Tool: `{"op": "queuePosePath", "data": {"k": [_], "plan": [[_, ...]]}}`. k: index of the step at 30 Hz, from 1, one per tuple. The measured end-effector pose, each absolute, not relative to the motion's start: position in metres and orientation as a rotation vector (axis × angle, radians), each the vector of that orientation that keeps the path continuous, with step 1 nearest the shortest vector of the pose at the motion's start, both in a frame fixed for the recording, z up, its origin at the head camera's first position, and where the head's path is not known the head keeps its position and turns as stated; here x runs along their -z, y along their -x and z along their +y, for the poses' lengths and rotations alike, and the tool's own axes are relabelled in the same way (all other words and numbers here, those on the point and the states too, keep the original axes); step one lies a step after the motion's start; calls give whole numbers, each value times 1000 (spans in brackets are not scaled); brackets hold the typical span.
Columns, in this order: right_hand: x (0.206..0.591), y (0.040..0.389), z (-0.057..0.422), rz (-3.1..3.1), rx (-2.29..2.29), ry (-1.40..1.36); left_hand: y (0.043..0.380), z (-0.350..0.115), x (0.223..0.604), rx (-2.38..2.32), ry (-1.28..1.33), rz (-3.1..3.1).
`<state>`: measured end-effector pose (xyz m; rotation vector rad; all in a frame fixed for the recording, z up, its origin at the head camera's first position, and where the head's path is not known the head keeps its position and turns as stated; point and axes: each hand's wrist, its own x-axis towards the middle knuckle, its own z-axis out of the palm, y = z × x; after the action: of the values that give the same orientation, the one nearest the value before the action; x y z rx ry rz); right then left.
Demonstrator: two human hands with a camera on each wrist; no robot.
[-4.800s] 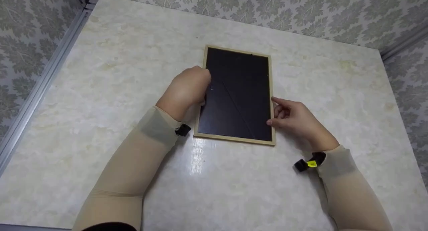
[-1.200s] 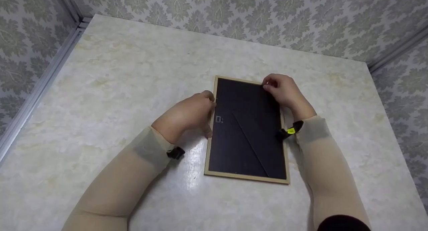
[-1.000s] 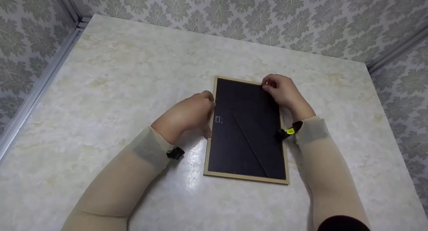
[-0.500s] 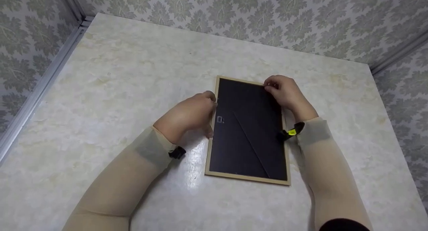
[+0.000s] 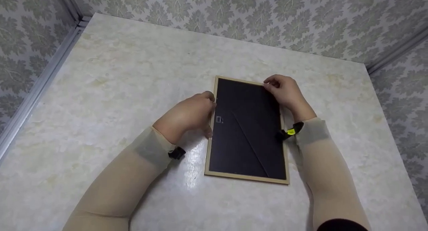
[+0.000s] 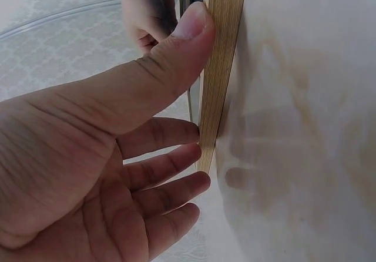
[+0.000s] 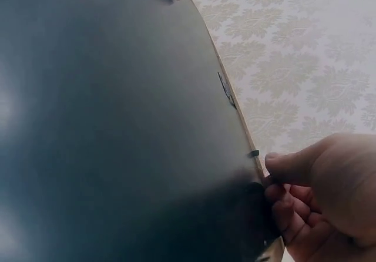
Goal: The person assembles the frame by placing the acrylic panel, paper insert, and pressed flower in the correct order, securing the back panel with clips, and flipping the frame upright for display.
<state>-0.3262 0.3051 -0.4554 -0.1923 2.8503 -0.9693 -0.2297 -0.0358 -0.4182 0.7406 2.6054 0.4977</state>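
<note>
A picture frame (image 5: 247, 134) lies face down on the table, its black backing up and a pale wooden border around it. A slanted stand leg (image 5: 250, 145) sits flat in the backing, with a small metal hanger (image 5: 219, 119) near the left edge. My left hand (image 5: 189, 115) rests its thumb and fingertips against the left border; in the left wrist view the fingers are relaxed and the thumb touches the wood. At the top right corner, my right hand (image 5: 286, 92) pinches the frame's edge. In the right wrist view a small dark tab (image 7: 254, 153) is beside its thumb.
The pale marbled table (image 5: 133, 74) reaches to patterned wallpaper (image 5: 217, 12) at the back. A metal rail (image 5: 43, 80) runs along its left side. Black wrist cameras (image 5: 176, 153) are worn on both wrists.
Since the oldest frame, my right hand has moved from the right border to the top right corner, and the frame appears lower in view. Over the last second, only my right fingertips shift slightly.
</note>
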Motion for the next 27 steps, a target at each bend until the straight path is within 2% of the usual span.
{"op": "queuePosePath", "data": {"k": [12,27], "plan": [[429,347,297,2653,981,-3,229,-38,419,-553,-754,2600],[418,354,297,2559,971,-33,228,-38,417,-584,-697,2599]]}}
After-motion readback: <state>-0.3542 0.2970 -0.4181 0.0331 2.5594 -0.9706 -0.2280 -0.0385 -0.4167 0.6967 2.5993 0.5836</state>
